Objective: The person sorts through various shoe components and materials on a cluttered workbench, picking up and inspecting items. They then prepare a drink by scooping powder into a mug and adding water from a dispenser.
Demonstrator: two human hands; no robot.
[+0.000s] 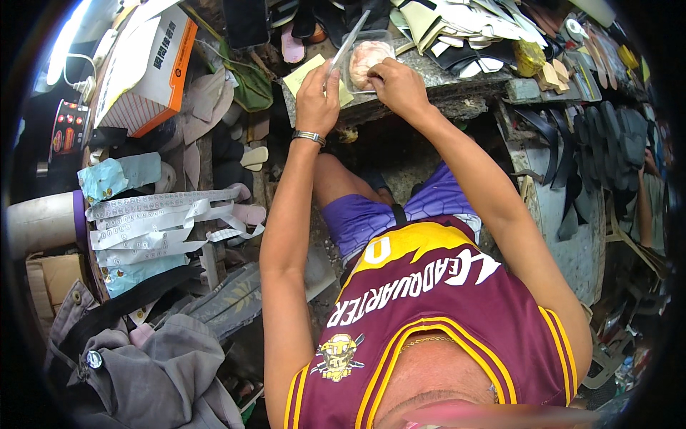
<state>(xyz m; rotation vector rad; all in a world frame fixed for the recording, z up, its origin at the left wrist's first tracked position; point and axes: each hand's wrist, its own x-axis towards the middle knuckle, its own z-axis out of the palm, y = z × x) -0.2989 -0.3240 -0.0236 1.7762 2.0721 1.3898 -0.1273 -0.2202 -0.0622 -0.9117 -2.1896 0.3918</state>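
Observation:
On the worn workbench in front of me sits a clear plastic tub (353, 89) with a pinkish-white, crumpled lump (369, 56) inside. My left hand (319, 99), with a metal bracelet at its wrist, grips a thin translucent piece (351, 37), seen nearly edge-on, that looks like the tub's lid. It is tilted up along the tub's left side. My right hand (397, 86) reaches into the tub from the right, its bent fingers pinched on the near edge of the lump. Its fingertips are partly hidden. Yellow paper (306, 74) lies under and left of the tub.
Pale cut sheets (471, 28) and dark pieces pile up at the back right. Black strips (561, 154) lie on the right board. To the left are a white-and-orange carton (150, 68), printed white strips (164, 214) and grey fabric (157, 365).

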